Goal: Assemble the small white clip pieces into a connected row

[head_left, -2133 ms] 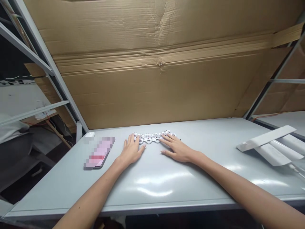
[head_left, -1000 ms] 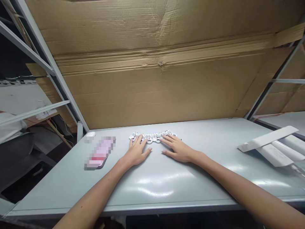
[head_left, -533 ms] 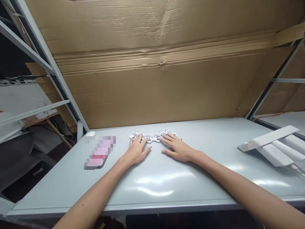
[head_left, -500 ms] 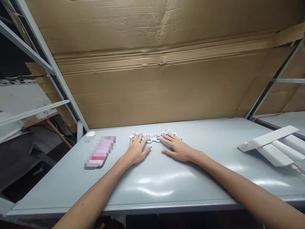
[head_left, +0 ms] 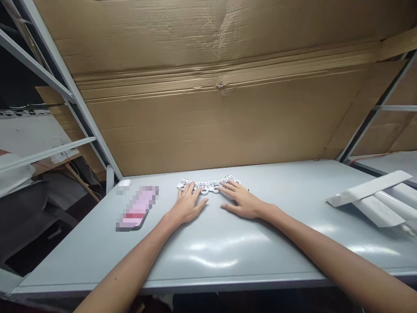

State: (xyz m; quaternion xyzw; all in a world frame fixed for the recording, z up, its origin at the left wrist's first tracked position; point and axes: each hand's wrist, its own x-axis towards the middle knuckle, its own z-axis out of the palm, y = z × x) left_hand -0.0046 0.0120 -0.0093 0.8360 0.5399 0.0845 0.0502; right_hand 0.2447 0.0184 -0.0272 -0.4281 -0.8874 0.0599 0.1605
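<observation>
A row of small white plastic parts [head_left: 208, 186] lies on the grey table [head_left: 228, 243] near its far edge. My left hand [head_left: 186, 205] rests flat with fingers stretched out, its fingertips touching the left end of the row. My right hand [head_left: 241, 200] also lies flat and spread, fingertips on the right end of the row. Neither hand grips anything.
A pink phone [head_left: 137, 208] lies on the table to the left, a small white object [head_left: 124, 183] behind it. White flat strips [head_left: 371, 195] are stacked at the right. A cardboard sheet [head_left: 215, 95] leans behind the table. Metal rack bars [head_left: 48, 74] stand at the left.
My left hand slid slightly right along the row about two seconds ago. Since then both hands have stayed almost still.
</observation>
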